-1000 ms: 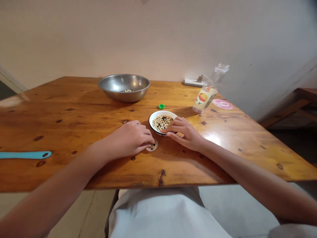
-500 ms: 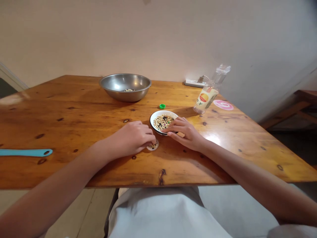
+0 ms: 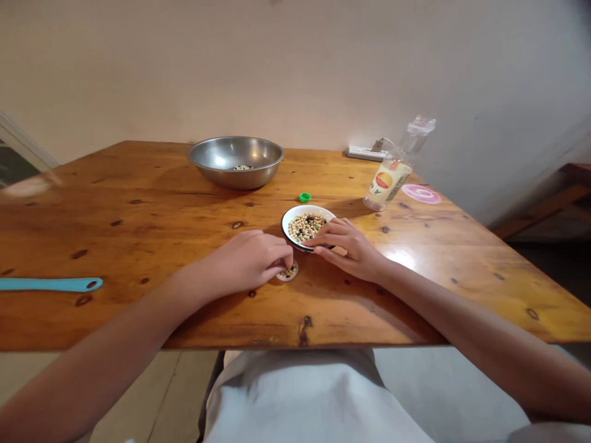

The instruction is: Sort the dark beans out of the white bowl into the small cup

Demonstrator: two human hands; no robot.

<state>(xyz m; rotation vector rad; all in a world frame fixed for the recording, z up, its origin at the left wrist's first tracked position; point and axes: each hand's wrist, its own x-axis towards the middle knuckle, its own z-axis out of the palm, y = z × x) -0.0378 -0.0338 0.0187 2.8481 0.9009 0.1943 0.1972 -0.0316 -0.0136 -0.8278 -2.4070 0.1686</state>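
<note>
A white bowl [image 3: 289, 214] with a dark rim holds pale round beans [image 3: 305, 226], mixed with dark ones and a few green bits. My right hand [image 3: 353, 249] lies over the bowl's right near edge, fingers inside and thumb along the near outer side, gripping the rim. Just in front of the bowl is a small shallow round dish or lid [image 3: 287, 277] with beans in it. Over its left side, my left hand [image 3: 256, 258] is closed, thumb and fingertips brought together down at the beans. Whatever is between those fingertips is hidden.
Behind the hands stand a steel basin [image 3: 235, 175] with some beans, a green bottle cap [image 3: 305, 197] and a clear cut plastic bottle [image 3: 388, 181]. A power strip [image 3: 365, 152] lies by the wall, a pink round sticker [image 3: 422, 194] at right, a blue handle [image 3: 50, 284] at left.
The view has shifted slightly, so everything sits a little farther right. My left fingertips have moved slightly over the small dish; the right hand keeps its place on the bowl.
</note>
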